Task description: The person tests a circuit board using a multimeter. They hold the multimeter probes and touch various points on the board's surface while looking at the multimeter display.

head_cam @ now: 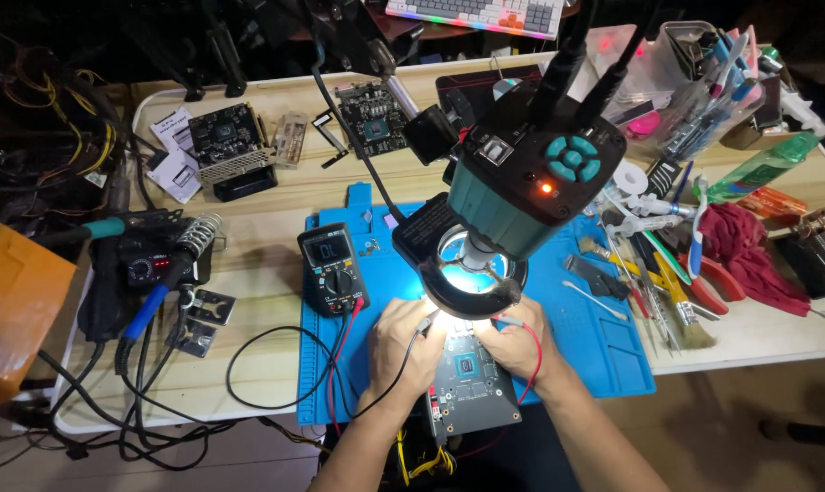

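The left hand point(403, 342) has its fingers curled together around a thin black test probe point(423, 325), the grip clamped on it near the tip, which points toward the top edge of the grey-green rectangular circuit board point(472, 387). The right hand point(515, 339) mirrors it, its grip closed on a thin red test probe point(506, 321) whose red lead loops back over the wrist. Both tips meet the board at its far edge, in the bright pool of light, so the board lies just below and between the two hands, its near end running off the edge of the blue silicone work mat point(613, 355) toward the person.

Directly above the hands hangs the teal and black microscope head point(531, 173) with its glowing ring light point(472, 273). Just left of the left hand stands a black handheld multimeter point(333, 269) with a round dial, and the black and red leads run from it across the mat to the probes. Further left on the pale wooden bench point(276, 196) sit a black soldering station point(144, 264) and a blue-handled iron in its coil stand point(198, 239). To the right of the mat lie a row of hand tools with coloured handles point(659, 273) and a crumpled red cloth point(750, 251). Near the far edge of the bench rest two more bare circuit boards point(226, 132).
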